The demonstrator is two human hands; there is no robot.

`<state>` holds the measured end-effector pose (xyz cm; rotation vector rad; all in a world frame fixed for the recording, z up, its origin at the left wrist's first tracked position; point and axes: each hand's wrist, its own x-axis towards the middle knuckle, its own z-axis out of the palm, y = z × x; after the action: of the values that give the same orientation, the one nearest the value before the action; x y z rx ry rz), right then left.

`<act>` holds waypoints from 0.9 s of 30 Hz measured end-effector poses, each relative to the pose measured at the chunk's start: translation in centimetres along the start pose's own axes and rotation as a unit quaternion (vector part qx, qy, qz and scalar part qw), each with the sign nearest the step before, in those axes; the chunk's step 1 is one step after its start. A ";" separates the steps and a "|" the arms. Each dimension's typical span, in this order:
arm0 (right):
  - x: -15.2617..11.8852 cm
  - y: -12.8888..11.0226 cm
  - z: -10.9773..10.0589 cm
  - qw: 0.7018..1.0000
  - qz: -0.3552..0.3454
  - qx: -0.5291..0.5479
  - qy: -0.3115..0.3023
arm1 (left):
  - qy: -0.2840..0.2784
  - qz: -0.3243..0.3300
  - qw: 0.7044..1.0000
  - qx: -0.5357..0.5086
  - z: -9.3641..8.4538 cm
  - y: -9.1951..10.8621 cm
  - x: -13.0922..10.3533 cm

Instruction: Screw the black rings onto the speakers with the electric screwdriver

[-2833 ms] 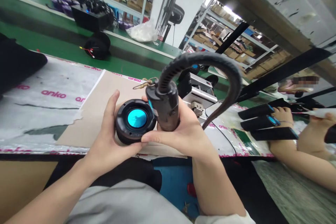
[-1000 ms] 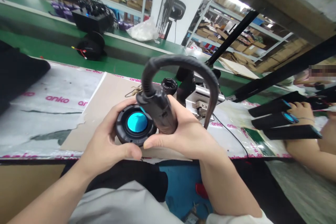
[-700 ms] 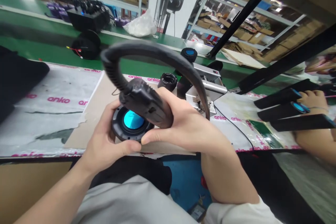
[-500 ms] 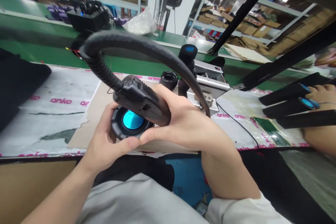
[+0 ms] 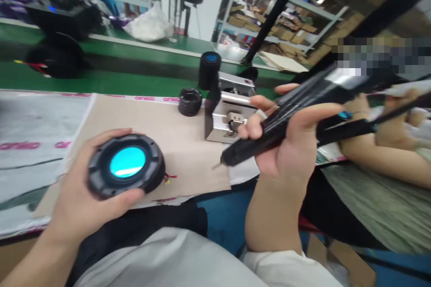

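Note:
My left hand (image 5: 77, 202) is wrapped round a round black housing (image 5: 128, 162) with a shiny blue lens facing up. The thumb lies along its near rim and the fingers along its far side. Short thin red and yellow wires (image 5: 168, 178) show at the housing's right edge. In my right hand (image 5: 289, 152) is a black electric screwdriver (image 5: 249, 144), held tilted with its thin bit pointing down and left. The bit is well apart from the housing. Motion blurs the screwdriver's upper end.
A silver screw feeder (image 5: 232, 112) stands beyond a brown board (image 5: 188, 157) on the bench. Beside it are a black ring-shaped part (image 5: 190, 102) and a black cylinder with a blue top (image 5: 209, 71). A co-worker's arm (image 5: 377, 152) is close on the right.
My right hand has lifted the screwdriver off the housing and swung it right, tipping it over. The housing, in my left hand, now appears further left. The camera view has shifted too.

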<state>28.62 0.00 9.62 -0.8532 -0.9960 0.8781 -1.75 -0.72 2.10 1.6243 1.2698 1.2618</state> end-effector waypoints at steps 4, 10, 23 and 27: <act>1.1 -1.7 -2.4 0.982 -0.134 -0.013 0.135 | 0.002 0.024 0.999 0.049 1.8 0.3 0.9; 4.5 -0.6 -2.0 0.971 -0.143 -0.165 0.092 | -0.097 0.063 0.993 0.027 8.5 2.1 3.4; 7.6 2.1 -3.1 0.988 -0.091 -0.112 -0.045 | -0.127 0.050 0.991 0.012 9.8 2.5 4.2; 6.7 2.2 -2.5 0.992 -0.080 -0.089 -0.038 | -0.126 0.090 0.988 0.003 9.9 1.6 4.5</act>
<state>32.35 6.41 9.09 -0.8811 -1.2048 0.6972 8.40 3.51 2.09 1.8700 0.9908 1.1154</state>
